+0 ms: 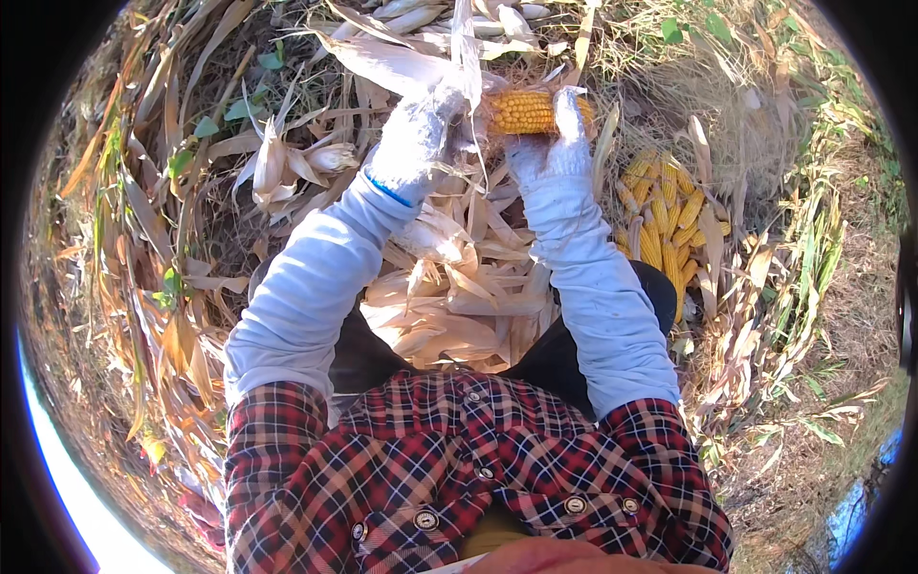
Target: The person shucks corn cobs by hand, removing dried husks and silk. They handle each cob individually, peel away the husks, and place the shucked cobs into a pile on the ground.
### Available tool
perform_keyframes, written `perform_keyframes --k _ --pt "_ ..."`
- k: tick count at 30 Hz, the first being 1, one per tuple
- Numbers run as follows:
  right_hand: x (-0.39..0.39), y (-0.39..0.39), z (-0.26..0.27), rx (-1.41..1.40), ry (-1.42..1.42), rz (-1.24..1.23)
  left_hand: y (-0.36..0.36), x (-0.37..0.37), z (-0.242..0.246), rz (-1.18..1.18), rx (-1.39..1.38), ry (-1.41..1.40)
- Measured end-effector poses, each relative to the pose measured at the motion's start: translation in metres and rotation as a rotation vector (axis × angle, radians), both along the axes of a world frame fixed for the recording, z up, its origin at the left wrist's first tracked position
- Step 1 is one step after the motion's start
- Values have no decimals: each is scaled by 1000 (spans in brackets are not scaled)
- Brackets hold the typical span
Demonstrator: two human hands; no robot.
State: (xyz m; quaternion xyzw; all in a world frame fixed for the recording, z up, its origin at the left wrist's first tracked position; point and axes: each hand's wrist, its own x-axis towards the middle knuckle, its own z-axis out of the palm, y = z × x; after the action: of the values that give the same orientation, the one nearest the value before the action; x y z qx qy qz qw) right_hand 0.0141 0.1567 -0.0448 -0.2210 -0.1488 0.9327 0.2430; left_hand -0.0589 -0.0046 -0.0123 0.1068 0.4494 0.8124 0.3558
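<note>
A yellow ear of corn (pixel 523 113) lies sideways between my hands, its kernels bare along the middle. My right hand (pixel 556 140), in a white glove, grips its right end, with the thumb across the kernels. On the other side, my gloved left hand (pixel 427 129) is closed around pale dry husk (pixel 398 64) at the ear's left end. Brown corn silk hangs at that end. The fingers of my left hand are partly hidden by husk strips. Beneath my hands, a heap of loose dry husks (pixel 466 294) covers the ground between my legs.
A pile of husked yellow corn ears (pixel 663 215) lies to the right, beside my knee. Unhusked ears (pixel 409 18) lie at the top, and an opened husk (pixel 272 165) sits at left. Dry corn stalks (pixel 154 215) line the left, with more leaves (pixel 774 287) at right.
</note>
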Motion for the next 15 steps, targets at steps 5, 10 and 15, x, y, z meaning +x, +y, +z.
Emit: perform_keyframes --k 5,10,15 --pt "4 3 6 104 -85 46 -1 -4 -37 -8 51 183" --pt "0 4 4 106 -61 -44 -11 -16 -31 69 -330 1344" --pt "7 12 3 -13 -31 51 -12 -16 -24 131 -243 1087"
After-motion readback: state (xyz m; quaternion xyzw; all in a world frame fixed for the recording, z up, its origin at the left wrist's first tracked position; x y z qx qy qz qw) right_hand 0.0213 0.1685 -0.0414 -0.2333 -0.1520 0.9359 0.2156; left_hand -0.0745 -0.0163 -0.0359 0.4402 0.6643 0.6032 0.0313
